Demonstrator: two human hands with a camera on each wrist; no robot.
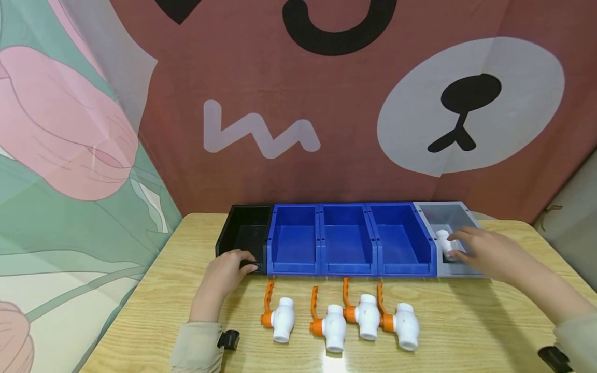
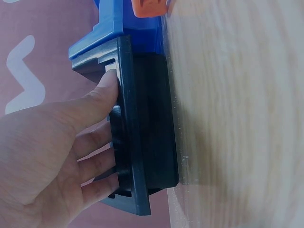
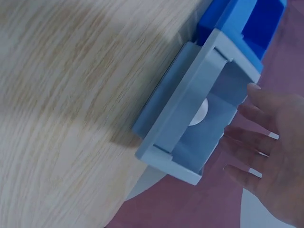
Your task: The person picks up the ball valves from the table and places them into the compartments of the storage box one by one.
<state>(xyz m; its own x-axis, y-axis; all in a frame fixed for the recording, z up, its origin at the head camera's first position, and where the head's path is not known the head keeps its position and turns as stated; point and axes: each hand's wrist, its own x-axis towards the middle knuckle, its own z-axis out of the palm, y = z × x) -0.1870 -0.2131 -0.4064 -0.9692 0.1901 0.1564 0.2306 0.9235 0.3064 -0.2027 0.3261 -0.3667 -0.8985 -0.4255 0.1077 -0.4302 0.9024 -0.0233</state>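
My left hand (image 1: 229,271) rests at the front rim of the black bin (image 1: 243,228). In the left wrist view its thumb lies on the black rim, and the fingertips are hidden behind it. My right hand (image 1: 487,255) is over the grey bin (image 1: 446,210) at the far right, thumb and fingers spread. Below them in the bin lies a white plastic valve body (image 1: 443,239); the right wrist view shows only its round white end (image 3: 199,113). In that view the fingers are apart from it.
Several white ball valves with orange handles, one of them the leftmost valve (image 1: 283,320), lie in a row on the wooden table (image 1: 466,331). Three blue bins, including the middle blue bin (image 1: 347,241), stand between the black and grey ones. A printed cloth (image 1: 345,129) hangs behind.
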